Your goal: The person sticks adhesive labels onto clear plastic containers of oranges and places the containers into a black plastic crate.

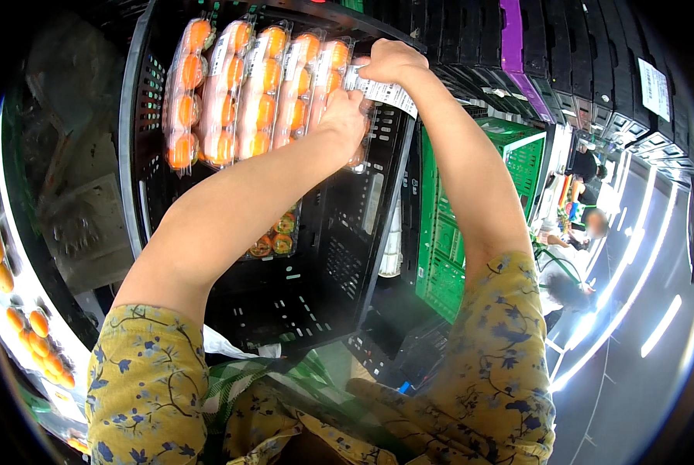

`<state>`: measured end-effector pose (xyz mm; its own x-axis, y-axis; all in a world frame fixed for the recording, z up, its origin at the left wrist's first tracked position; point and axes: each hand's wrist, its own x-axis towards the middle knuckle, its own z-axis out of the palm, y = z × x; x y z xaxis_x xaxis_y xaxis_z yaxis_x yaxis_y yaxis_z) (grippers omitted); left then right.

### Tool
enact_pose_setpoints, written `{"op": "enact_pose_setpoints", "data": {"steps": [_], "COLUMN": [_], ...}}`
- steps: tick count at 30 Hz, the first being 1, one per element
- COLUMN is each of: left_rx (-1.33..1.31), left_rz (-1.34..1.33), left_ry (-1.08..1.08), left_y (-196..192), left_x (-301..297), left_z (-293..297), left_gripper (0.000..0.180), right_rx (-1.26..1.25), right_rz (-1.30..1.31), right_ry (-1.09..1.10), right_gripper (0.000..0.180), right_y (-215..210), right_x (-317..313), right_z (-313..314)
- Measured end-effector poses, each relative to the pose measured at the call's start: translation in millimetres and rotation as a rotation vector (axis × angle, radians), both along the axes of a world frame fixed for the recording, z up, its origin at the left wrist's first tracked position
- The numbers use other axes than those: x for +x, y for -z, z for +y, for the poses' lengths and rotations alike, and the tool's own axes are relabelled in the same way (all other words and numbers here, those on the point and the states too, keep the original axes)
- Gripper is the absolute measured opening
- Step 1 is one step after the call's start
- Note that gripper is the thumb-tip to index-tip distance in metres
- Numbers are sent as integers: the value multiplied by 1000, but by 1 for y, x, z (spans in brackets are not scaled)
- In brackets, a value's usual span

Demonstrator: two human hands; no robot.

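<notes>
A black plastic crate (135,132) stands in front of me. Across its far part runs a row of several long clear plastic packs of orange fruit (263,110), each pack standing on its narrow side. My left hand (344,122) is closed at the right end of the row, with its fingers on the last pack. Just beyond it, my right hand (393,62) is curled at the crate's far right corner, over the top edge of a white printed label (389,94). Its fingertips are partly hidden. More fruit with green tops (282,234) shows lower in the crate, below my left forearm.
Right of the crate is a green plastic crate (444,256). Stacked black crates (548,54) rise at the far right, one with a purple band. Loose orange fruit (41,345) lies on a bright white surface at left. Other people (583,225) are in the right background.
</notes>
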<state>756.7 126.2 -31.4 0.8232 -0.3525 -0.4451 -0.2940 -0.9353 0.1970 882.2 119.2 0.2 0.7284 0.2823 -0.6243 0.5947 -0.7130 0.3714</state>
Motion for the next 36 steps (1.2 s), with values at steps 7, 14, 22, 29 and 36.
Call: {"op": "enact_pose_setpoints", "data": {"steps": [7,14,22,29,36], "left_rx": [-31,-56,-493,-282,-426], "left_rz": [-18,-233,-529,-406,-692], "left_ry": [-14,26,-311,-469,-511], "left_y": [0,19,42,38,40], "left_x": [1,-14,-35,-9,-10], "left_z": [2,-4,-18,-17,-23], "left_gripper": [23,29,42,68,59], "right_rx": [77,388,764,840,867], "right_rz": [-139,-93,73,139,155], "right_ry": [-67,-45,250,332,325], "right_gripper": [48,46,37,32,26], "right_y": [-21,-75,-99,-114,-122], "right_x": [6,5,-95,-142,-166], "right_z": [-15,-69,-139,-166,-177]}}
